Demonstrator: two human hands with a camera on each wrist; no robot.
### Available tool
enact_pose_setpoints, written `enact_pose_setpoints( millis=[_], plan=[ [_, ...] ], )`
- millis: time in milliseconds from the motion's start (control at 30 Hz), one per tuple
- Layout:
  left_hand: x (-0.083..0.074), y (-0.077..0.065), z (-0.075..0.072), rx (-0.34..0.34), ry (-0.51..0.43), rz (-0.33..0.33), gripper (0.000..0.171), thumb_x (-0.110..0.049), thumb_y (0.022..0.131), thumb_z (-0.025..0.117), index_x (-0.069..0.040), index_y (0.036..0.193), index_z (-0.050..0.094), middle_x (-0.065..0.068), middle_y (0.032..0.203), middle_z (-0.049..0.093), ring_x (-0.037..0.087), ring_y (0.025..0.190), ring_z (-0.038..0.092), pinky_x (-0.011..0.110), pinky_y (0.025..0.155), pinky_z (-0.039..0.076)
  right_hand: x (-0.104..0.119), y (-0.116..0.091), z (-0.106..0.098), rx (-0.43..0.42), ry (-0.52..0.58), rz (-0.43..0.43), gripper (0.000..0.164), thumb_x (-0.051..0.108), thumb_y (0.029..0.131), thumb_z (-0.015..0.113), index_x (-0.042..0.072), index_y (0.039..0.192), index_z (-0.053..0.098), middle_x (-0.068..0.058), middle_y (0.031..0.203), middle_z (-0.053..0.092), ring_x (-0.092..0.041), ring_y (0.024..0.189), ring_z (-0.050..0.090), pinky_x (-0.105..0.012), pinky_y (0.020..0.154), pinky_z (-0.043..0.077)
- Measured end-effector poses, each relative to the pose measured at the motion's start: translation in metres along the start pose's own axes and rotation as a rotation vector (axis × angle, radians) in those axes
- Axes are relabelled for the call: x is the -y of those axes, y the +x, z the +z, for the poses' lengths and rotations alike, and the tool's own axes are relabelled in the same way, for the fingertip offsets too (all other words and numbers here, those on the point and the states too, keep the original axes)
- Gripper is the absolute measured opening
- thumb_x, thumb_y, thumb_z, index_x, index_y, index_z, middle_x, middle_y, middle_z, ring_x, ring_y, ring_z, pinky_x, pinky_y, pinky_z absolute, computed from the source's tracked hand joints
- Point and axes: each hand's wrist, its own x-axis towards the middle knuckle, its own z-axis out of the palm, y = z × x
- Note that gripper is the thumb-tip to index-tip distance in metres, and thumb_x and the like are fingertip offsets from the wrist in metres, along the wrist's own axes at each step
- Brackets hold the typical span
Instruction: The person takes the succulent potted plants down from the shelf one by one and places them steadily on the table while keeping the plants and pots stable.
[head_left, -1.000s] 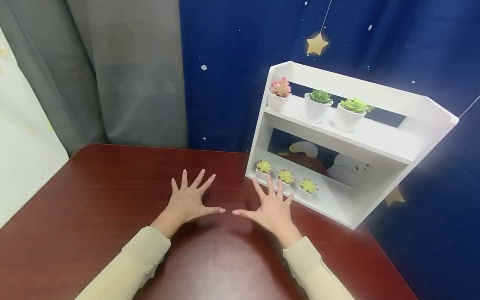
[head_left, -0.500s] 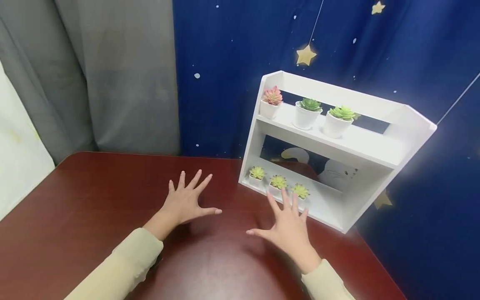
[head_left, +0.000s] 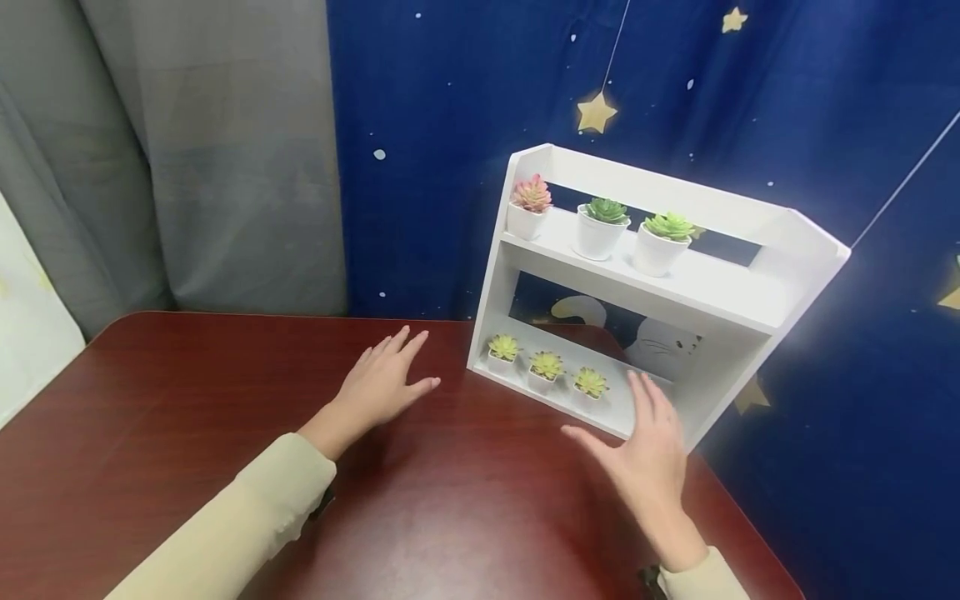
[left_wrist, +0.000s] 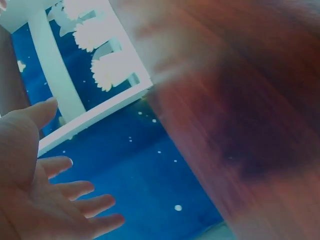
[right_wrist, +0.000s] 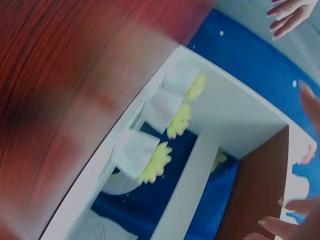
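My left hand point(head_left: 377, 387) hovers over the table left of the white shelf, fingers extended and holding nothing. Out in front of the shelf's lower right part is my right hand point(head_left: 651, 454), thumb spread from straight fingers, also holding nothing. The white two-tier shelf point(head_left: 720, 292) stands at an angle on the table. Along its lower tier sit three small yellow-green succulents in white pots, the left one point(head_left: 502, 350), the middle one point(head_left: 545, 368) and the right one point(head_left: 590, 385). Up top are a pink succulent point(head_left: 532, 196), a dark green succulent point(head_left: 603, 218) and a light green succulent point(head_left: 666, 233).
The dark red table point(head_left: 187, 417) stretches across the front. Behind it hang a grey curtain point(head_left: 232, 167) and a blue curtain point(head_left: 435, 208) printed with stars. A white surface point(head_left: 30, 333) borders the table on the left.
My right hand has moved right, away from the left one, and its fingers have come closer together. My left hand's fingers are less spread. The head view has shifted, moving the shelf leftward in frame.
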Motion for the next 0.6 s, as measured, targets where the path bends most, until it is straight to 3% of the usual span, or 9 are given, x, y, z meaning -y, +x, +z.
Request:
enact_pose_setpoints(
  millis=[167,333,467,600],
  plan=[
    [-0.014,0.012,-0.013,-0.084,-0.052,0.014,0.083,-0.045,0.095,0.065,-0.007,0.159,0.028,0.018,0.159,0.042,0.037,0.144,0.046,0.055,0.117,0.040,-0.012,0.013,-0.011,-0.241,0.126,0.061,0.119,0.036,0.058,0.098,0.020,0.158,0.034,-0.013,0.164,0.032,-0.041,0.148,0.032,-0.067,0.113,0.033],
    [-0.029,0.022,-0.027,-0.126,0.013,0.055,0.076,-0.043,0.096,0.064,-0.008,0.157,0.034,0.016,0.153,0.050,0.034,0.135,0.055,0.052,0.110,0.048,-0.025,0.026,-0.019,-0.413,0.215,0.183,0.120,0.034,0.062,0.098,0.021,0.159,0.029,-0.011,0.169,0.016,-0.032,0.155,0.017,-0.061,0.123,0.022],
    [-0.041,0.029,-0.043,-0.142,0.084,0.089,0.074,-0.041,0.096,0.065,-0.008,0.155,0.037,0.015,0.151,0.052,0.033,0.133,0.057,0.050,0.108,0.050,-0.042,0.036,-0.024,-0.473,0.319,0.363,0.118,0.039,0.066,0.095,0.025,0.160,0.026,-0.001,0.169,0.016,-0.016,0.156,0.014,-0.050,0.127,0.020],
    [-0.055,0.041,-0.061,-0.144,0.021,0.075,0.072,-0.040,0.097,0.063,-0.009,0.156,0.036,0.015,0.154,0.049,0.032,0.138,0.053,0.049,0.111,0.048,-0.065,0.045,-0.025,-0.418,0.429,0.529,0.114,0.047,0.074,0.088,0.027,0.161,0.017,0.001,0.169,0.017,-0.014,0.157,0.014,-0.038,0.129,0.014]
  ],
)
